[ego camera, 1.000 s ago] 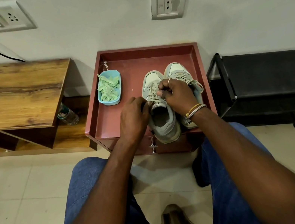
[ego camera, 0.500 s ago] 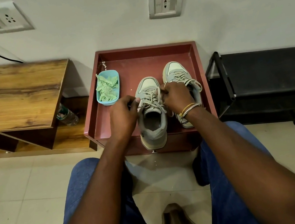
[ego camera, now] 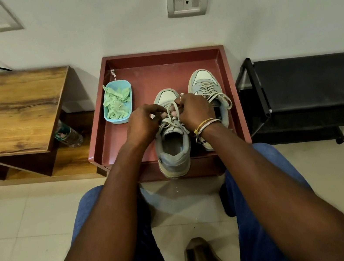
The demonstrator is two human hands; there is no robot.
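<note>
Shoe point(ego camera: 173, 150) lies in the tray point(ego camera: 156, 75) with its long axis running 6 to 12 and its heel at 6, over the front rim. Left hand point(ego camera: 142, 124) at its 9 and right hand point(ego camera: 195, 109) at its 3 each pinch the lace point(ego camera: 174, 109) above the tongue. Both are equally near.

Mount: worn on the person's head, wide-angle, sitting above and behind the fingers point(ego camera: 151, 112).
Direction: forward and steeply down, facing the wall point(ego camera: 100, 16) beyond the fingers.
Nearness: close; both forearms run in from the bottom edge, and the fingers meet on the laces point(ego camera: 170, 122) just above the frame's middle.
Spread: red tray point(ego camera: 159, 52) under the fingers, wooden worktop point(ego camera: 9, 113) left of them, black rack point(ego camera: 318, 81) right of them, tiled floor point(ego camera: 11, 227) nearer than them.
</note>
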